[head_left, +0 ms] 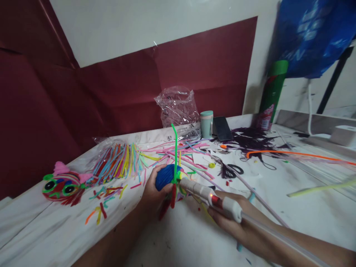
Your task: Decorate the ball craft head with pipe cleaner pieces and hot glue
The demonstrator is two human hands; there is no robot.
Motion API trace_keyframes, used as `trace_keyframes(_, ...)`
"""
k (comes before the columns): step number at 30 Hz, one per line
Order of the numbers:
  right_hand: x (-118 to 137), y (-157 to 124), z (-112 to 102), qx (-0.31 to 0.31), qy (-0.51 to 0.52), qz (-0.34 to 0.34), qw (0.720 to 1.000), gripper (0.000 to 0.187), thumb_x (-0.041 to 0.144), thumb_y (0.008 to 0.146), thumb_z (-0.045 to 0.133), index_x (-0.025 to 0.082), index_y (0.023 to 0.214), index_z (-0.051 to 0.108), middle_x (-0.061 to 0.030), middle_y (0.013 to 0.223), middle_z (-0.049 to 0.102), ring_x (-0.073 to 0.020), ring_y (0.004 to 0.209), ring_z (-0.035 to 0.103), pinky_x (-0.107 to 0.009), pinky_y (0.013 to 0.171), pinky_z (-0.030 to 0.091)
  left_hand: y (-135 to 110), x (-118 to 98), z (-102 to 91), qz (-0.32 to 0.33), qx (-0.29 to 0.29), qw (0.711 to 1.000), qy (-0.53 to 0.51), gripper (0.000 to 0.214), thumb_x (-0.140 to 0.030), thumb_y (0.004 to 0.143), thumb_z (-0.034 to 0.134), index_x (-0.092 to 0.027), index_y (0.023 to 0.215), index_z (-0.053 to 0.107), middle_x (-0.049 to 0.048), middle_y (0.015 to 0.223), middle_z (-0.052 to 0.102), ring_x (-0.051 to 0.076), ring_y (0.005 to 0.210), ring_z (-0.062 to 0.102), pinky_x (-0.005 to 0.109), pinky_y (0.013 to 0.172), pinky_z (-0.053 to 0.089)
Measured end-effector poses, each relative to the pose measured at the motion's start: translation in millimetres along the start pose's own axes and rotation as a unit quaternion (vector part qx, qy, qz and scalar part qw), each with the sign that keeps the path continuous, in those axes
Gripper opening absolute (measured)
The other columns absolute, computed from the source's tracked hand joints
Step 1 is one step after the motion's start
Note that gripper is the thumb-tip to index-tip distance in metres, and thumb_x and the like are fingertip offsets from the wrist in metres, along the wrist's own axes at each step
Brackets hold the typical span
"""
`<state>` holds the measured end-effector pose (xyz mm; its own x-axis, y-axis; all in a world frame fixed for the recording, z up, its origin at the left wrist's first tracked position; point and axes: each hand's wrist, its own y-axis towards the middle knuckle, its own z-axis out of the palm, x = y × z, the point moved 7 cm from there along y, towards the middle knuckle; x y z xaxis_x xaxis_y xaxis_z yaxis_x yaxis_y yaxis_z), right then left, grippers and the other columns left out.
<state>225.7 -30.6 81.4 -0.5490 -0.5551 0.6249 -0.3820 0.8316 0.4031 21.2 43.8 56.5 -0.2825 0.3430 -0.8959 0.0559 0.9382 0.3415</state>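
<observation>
In my left hand (pixel 152 187) is a blue yarn-wrapped ball (pixel 165 177), fingers closed round its left side. A bright green pipe cleaner (pixel 175 152) stands up from it, and a red fuzzy piece (pixel 174 196) hangs below. My right hand (pixel 229 217) is wrapped round a white glue gun (pixel 198 190) with a lit orange light. Its nozzle points at the right side of the ball, by the base of the green pipe cleaner; whether it touches, I cannot tell. The ball's far side is hidden.
A finished-looking striped yarn figure (pixel 62 187) with big eyes lies at left. Bundled pipe cleaners (pixel 118 161) and cut scraps are beside it. Black scissors (pixel 235 170), dark purple yarn (pixel 251 142), a phone (pixel 222 128) and a mint cup (pixel 206 124) are further back. The glue gun's cord trails right.
</observation>
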Motion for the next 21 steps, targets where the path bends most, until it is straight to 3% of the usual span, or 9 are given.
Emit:
trace_keyframes(8,1.5,1.3,-1.1,-0.005,0.021,-0.001,1.0,0.02,0.028,0.081,0.044,0.022,0.063,0.044,0.001,0.058,0.055,-0.0131,0.051,0.052,-0.022,0.046,0.041,0.2,-2.2,-0.6,0.008,-0.002,1.0,-0.001,0.059,-0.041,0.067,0.068,-0.021,0.12,0.05,0.0074,0.12,0.057,0.028,0.109,0.054,0.037,0.092,0.042)
trace_keyframes(12,-1.3,2.3,-8.8,-0.022,0.061,0.045,0.997,0.02,0.033,0.08,0.046,0.022,0.065,0.053,-0.0016,0.063,0.061,-0.017,0.057,0.058,-0.025,0.053,0.048,1.2,0.9,-1.2,0.003,-0.003,1.0,-0.003,0.058,-0.038,0.067,0.069,-0.021,0.119,0.051,0.0077,0.12,0.057,0.028,0.109,0.054,0.036,0.092,0.043)
trace_keyframes(15,-12.2,1.1,-12.8,-0.03,0.092,0.09,0.991,0.023,0.038,0.081,0.047,0.022,0.078,0.063,-0.0023,0.065,0.063,-0.0185,0.059,0.06,-0.027,0.052,0.048,3.9,5.0,-2.6,-0.009,-0.003,1.0,-0.018,0.058,-0.037,0.066,0.069,-0.021,0.119,0.051,0.0073,0.117,0.06,0.028,0.107,0.056,0.037,0.092,0.044)
trace_keyframes(18,-31.4,1.4,-22.0,-0.068,0.111,0.123,0.984,0.029,0.045,0.083,0.047,0.022,0.081,0.064,-0.0021,0.064,0.063,-0.0178,0.057,0.059,-0.026,0.049,0.047,7.4,7.1,-4.6,-0.025,-0.006,0.999,-0.031,0.055,-0.035,0.066,0.068,-0.022,0.117,0.053,0.0064,0.117,0.062,0.027,0.107,0.058,0.037,0.091,0.045)
trace_keyframes(21,-46.8,9.0,-44.9,-0.129,0.085,0.11,0.982,0.029,0.046,0.083,0.048,0.022,0.076,0.063,-0.0013,0.06,0.06,-0.0167,0.053,0.056,-0.026,0.045,0.043,9.7,6.0,-5.0,-0.029,0.005,0.998,-0.049,0.052,-0.03,0.067,0.066,-0.023,0.117,0.054,0.0057,0.121,0.061,0.026,0.108,0.058,0.036,0.093,0.044)
